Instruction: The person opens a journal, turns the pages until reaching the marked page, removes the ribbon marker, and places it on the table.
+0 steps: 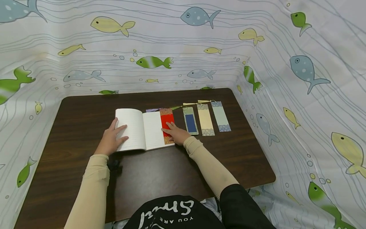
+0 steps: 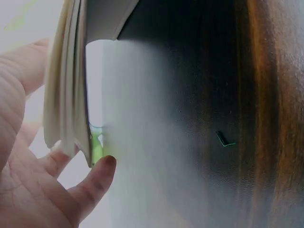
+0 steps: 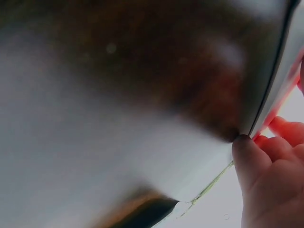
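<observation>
In the head view an open notebook (image 1: pixel 130 128) with lined pages lies on the table. My left hand (image 1: pixel 110 138) grips its left edge, two digits over the page; in the left wrist view the page stack (image 2: pixel 66 80) stands between thumb and fingers. A red bookmark (image 1: pixel 167 119) with patterned ends lies along the right page's outer edge. My right hand (image 1: pixel 178 134) holds it there against the page. From the right wrist, one fingertip (image 3: pixel 243 141) touches the book's edge while other fingers lie against the red strip.
To the right lie a green bookmark (image 1: pixel 191 121) with a blue panel, a cream bookmark (image 1: pixel 206 119) and a pale blue bookmark (image 1: pixel 221 116), tassels pointing left. A purple tassel (image 1: pixel 152 110) shows above the notebook. Fish-print cloth (image 1: pixel 171 41) surrounds the brown table (image 1: pixel 85 121).
</observation>
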### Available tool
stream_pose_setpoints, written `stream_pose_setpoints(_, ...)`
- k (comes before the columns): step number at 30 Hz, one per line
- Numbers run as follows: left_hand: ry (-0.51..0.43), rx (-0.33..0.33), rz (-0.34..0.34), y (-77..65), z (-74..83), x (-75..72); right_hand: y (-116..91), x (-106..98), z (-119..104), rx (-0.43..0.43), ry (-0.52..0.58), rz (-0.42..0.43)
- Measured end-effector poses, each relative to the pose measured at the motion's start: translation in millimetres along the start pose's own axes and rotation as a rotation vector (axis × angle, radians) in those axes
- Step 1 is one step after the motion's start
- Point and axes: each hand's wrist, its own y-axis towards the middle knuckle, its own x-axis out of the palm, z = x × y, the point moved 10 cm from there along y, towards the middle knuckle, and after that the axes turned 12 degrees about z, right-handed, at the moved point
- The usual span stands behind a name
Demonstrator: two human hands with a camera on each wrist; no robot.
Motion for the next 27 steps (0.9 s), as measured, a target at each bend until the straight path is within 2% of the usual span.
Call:
stream_pose_setpoints(5, -0.009, 0.075, -0.001, -1.8, 6.2, 0.3, 2.1, 4.2, -2.9, 0.013, 0.066, -0.017)
stream_pose_setpoints(8, -0.017, 0.096, -0.007, -3.7, 8.0, 0.6, 3.2, 7.2, -6.4, 0.007, 0.087, -0.029)
stream_pose_setpoints(22, -0.017, 0.052, 0.0, -3.8, 7.5, -0.4, 6.6, 7.3, -12.3, 0.021, 0.102, -0.01)
stream_pose_setpoints(27, -0.013, 0.084, 0.037, -3.9, 9.1, -4.7, 9.2, 7.7, -16.0, 0.034, 0.116, -0.011)
